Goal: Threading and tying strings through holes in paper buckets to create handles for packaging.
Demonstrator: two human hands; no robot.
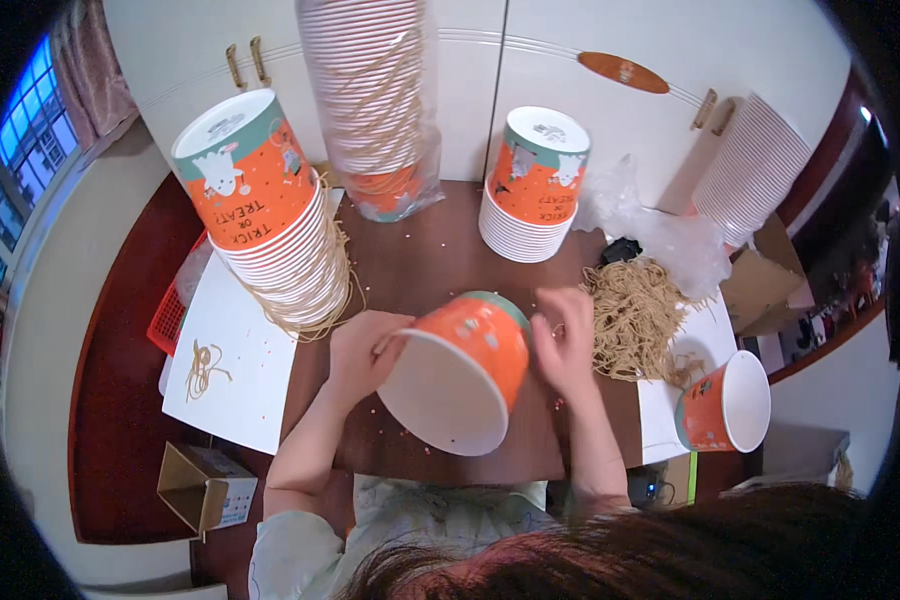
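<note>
Our left hand (365,350) grips the rim of an orange paper bucket (460,370) tilted over the brown table (420,260). Our right hand (565,340) presses open-fingered against its side, beside a heap of tan strings (635,315), below white cabinet doors (570,60).

Tilted cup stack (270,215) far left on bench (420,260), wrapped stack (375,100) behind, short stack (532,190) centre, string pile (635,315) right, lone tipped cup (727,405), cardboard box (202,487) on floor.
</note>
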